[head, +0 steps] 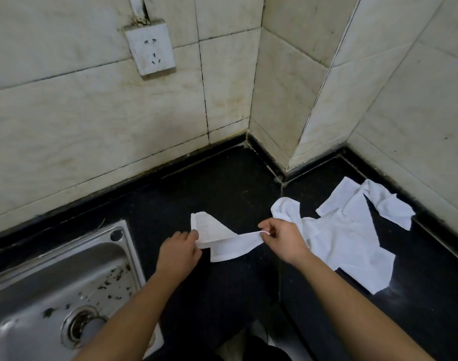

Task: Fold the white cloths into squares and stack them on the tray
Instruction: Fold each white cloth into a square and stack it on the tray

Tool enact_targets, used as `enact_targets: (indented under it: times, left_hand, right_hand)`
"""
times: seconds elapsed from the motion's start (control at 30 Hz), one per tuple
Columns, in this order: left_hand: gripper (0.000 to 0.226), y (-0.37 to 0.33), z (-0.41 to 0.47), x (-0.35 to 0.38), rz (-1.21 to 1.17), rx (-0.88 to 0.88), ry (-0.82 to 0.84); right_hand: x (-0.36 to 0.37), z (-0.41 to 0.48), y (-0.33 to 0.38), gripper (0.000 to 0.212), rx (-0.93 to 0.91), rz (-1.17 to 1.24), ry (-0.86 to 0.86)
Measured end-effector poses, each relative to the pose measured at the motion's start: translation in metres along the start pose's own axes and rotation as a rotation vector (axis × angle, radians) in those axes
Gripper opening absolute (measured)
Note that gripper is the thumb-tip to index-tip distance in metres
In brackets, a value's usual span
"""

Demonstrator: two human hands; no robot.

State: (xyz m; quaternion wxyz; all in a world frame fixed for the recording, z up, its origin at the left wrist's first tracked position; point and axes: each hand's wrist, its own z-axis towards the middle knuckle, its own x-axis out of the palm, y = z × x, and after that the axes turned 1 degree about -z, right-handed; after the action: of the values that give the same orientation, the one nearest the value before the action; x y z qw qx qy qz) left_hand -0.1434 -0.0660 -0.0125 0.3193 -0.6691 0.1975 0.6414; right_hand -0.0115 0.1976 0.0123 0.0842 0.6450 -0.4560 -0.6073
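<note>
**One cloth stretched between both hands, the rest heaped to the right**

A white cloth (222, 239) is held just above the dark counter (222, 183), near its front edge and close beside the sink (66, 269). Its left end is pinched by the left hand (179, 252) and a hemmed corner is pinched by the right hand (282, 239). Each grip is clamped on the fabric, thumb against fingers. The cloth is drawn out between them, with one flap standing up at the left and the rest sagging below.

The other cloths are left in a loose heap (347, 230) toward the counter's back right corner, near the wall. No tray is seen.

The cloth is judged to be light, soft and quite limp, so no shape will be kept unless it is laid flat and smoothed. Its towelling looks unlikely to slip, and nothing about it is fragile. Corners and hems are the best places to hold it, since edges can then be matched squarely. In the heap the pieces overlap, so a free corner is best taken, lest neighbours be dragged along.
</note>
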Motion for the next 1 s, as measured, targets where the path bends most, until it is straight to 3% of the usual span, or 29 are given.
enact_targets:
  times: [0.13, 0.23, 0.4, 0.5, 0.7, 0.8, 0.9, 1.0]
  left_hand:
    - [0.007, 0.011, 0.021, -0.025, -0.017, 0.004, -0.172]
    - [0.018, 0.019, 0.034, -0.037, -0.052, 0.026, -0.256]
    - [0.005, 0.034, 0.062, -0.072, -0.047, 0.032, -0.308]
    - [0.013, 0.040, 0.089, -0.099, -0.101, -0.037, -0.356]
    - [0.013, 0.035, 0.121, -0.145, -0.175, -0.037, -0.609]
    - [0.012, 0.035, 0.112, -0.139, -0.118, 0.002, -0.681]
    - [0.012, 0.043, 0.086, -0.099, -0.081, 0.059, -0.632]
    - [0.008, 0.050, 0.043, -0.035, -0.057, 0.110, -0.387]
  right_hand:
    - [-0.010, 0.020, 0.021, 0.017, -0.071, -0.051, -0.023]
    - [-0.022, 0.034, 0.034, 0.010, -0.103, -0.040, -0.037]
    - [-0.046, 0.065, 0.061, 0.012, -0.190, -0.062, -0.109]
    - [-0.060, 0.085, 0.084, 0.017, -0.274, -0.113, -0.188]
    - [-0.087, 0.102, 0.120, 0.017, -0.423, -0.088, -0.397]
    - [-0.082, 0.096, 0.113, 0.021, -0.456, -0.088, -0.387]
    - [-0.053, 0.085, 0.080, 0.025, -0.450, -0.161, -0.272]
    - [-0.010, 0.067, 0.037, 0.025, -0.338, -0.276, -0.050]
